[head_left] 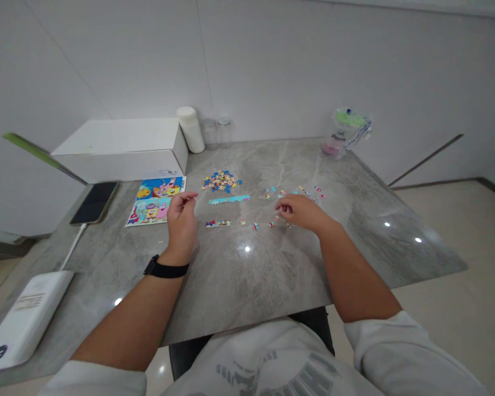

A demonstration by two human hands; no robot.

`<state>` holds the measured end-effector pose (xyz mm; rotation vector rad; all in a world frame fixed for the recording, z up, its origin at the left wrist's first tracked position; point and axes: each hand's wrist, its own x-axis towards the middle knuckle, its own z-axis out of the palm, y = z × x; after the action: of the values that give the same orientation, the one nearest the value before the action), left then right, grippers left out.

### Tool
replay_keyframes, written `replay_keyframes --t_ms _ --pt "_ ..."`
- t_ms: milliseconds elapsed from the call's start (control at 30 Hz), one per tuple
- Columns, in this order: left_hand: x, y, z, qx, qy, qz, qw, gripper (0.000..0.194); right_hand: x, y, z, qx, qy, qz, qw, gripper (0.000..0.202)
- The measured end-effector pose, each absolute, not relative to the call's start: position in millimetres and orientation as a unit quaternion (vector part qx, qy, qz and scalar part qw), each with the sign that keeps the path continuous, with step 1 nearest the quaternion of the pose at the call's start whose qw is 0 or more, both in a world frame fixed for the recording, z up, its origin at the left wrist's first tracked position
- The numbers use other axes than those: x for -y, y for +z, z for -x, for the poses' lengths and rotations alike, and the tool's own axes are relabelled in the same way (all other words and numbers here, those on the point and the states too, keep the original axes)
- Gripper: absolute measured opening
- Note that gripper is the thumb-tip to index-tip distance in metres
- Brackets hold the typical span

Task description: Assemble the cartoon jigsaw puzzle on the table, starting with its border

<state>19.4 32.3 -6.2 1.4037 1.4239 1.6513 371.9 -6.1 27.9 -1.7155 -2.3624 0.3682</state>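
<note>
My left hand (182,220), with a black watch on the wrist, hovers over the right edge of a cartoon picture sheet (148,212). Its index finger points out, thumb apart from it, and nothing shows between them. Over some loose puzzle pieces (271,224), my right hand (299,210) has its fingers curled and pressed together; whatever they hold, if anything, is hidden. Between the hands lie a joined light-blue puzzle strip (229,200) and a shorter joined multicoloured strip (218,224). Behind them is a heap of puzzle pieces (220,181).
A white box (119,137), a white bottle (191,130) and two clear glasses (223,131) stand along the wall. At left lie a phone (94,202) and a white power bank (27,316) joined by a cable. A plastic bag (346,132) sits at the back right.
</note>
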Motion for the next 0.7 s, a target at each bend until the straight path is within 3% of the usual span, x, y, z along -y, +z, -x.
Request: replay_keyframes --t_ms 133,367,700 --pt "-32 -6 -20 -0.533 0.601 -0.531 0.269 0.017 3 40 -404 0.705 0.053 0.687 0.168 0.022" --pt "-30 -9 -22 -0.527 0.597 -0.546 0.261 0.013 4 41 -430 0.601 0.027 0.781 0.167 0.022" --pt "-29 -12 -22 -0.514 0.583 -0.582 0.238 0.013 2 35 -440 0.582 0.044 0.798 0.147 0.019"
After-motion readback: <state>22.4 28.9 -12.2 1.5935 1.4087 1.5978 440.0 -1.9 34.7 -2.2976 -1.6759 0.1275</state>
